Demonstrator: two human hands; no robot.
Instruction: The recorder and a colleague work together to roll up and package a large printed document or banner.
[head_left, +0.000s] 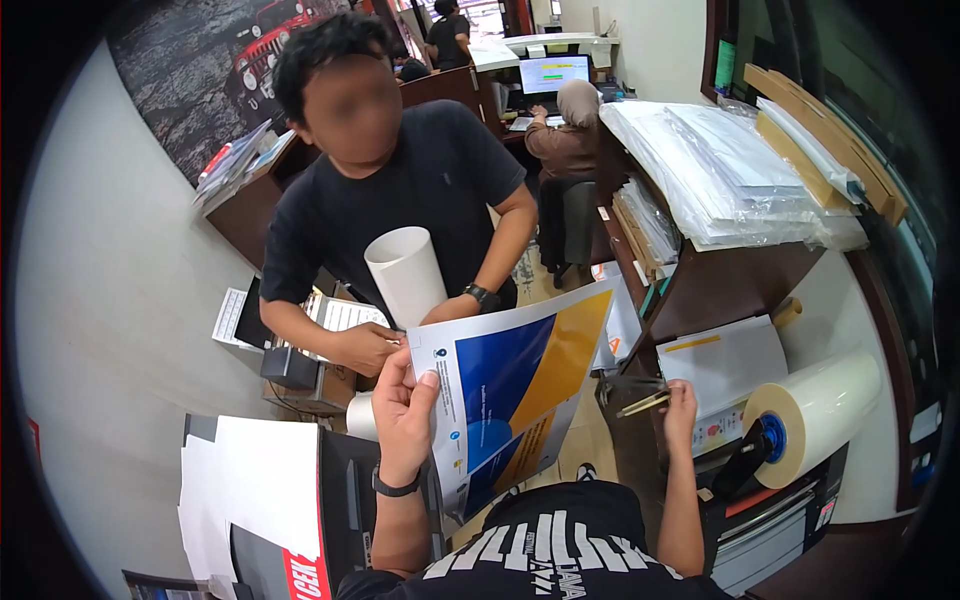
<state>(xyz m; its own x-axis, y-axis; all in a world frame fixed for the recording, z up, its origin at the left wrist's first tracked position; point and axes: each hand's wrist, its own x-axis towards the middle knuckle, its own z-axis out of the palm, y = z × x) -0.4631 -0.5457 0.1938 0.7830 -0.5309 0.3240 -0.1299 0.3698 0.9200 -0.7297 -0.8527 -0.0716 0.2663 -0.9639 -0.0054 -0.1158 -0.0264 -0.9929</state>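
Observation:
My left hand (405, 409) grips the edge of a large printed sheet (517, 375) with blue and yellow areas and a white margin, its thumb on the front face. The sheet hangs tilted in front of my body. Off to the right, my right hand (680, 409) is closed on a slim yellowish tool (643, 403), perhaps a cutter; its kind is unclear. Facing me, a co-worker in a dark T-shirt has a white roll (409, 277) upright against the chest, both of their hands close to the sheet's upper left corner.
At lower left, white sheets (259, 465) lie on a dark machine. A large film roll (814, 420) sits at right, beside a cabinet (720, 292) stacked with plastic-wrapped paper (720, 165). Farther back, a person sits at a monitor (555, 73).

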